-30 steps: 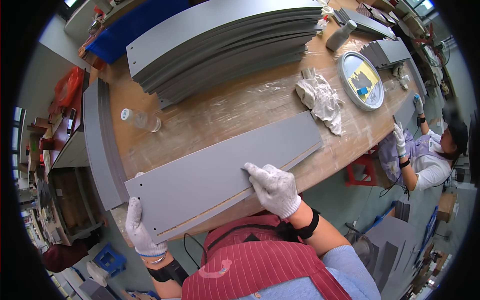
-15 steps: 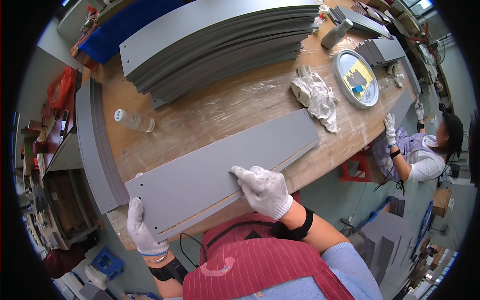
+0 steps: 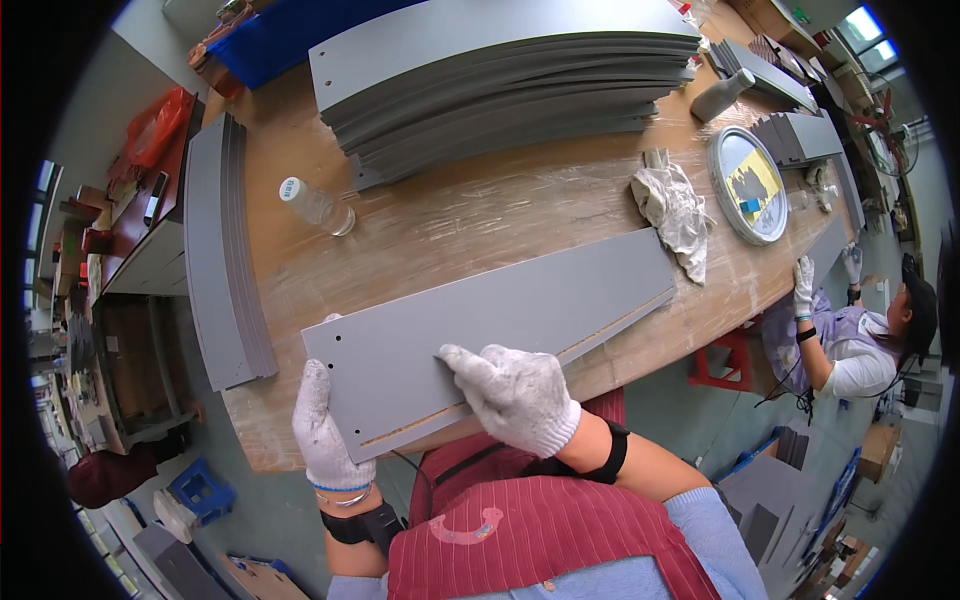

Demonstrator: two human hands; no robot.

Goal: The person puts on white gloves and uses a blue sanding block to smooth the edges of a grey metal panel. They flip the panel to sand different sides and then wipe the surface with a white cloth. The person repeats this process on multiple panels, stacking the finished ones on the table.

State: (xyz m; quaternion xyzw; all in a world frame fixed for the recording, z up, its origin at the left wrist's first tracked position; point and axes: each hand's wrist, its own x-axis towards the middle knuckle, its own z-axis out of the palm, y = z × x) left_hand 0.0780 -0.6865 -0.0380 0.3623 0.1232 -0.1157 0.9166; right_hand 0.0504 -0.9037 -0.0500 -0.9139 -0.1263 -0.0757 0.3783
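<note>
A long grey panel (image 3: 520,300) lies slantwise over the table's near edge, with dark holes at its left end and a bare brown groove along its near edge. My left hand (image 3: 328,430), in a white knit glove, is closed round the panel's left end, thumb on top and fingers mostly hidden beneath. My right hand (image 3: 515,395), gloved too, rests on the panel near the groove. Its fingers are curled together, one fingertip pressed to the grey face; whatever they may hold is hidden.
Behind stands a tall stack of grey panels (image 3: 500,60); another stack (image 3: 215,260) lies left. On the wooden table (image 3: 450,215) are a clear bottle (image 3: 318,207), a crumpled white cloth (image 3: 672,210), a round lid (image 3: 735,215) and a grey bottle (image 3: 722,97). A co-worker (image 3: 850,340) sits right.
My view has shifted, so table things appear farther right. My right hand has slid left along the panel toward its holed end. My left hand keeps its hold.
</note>
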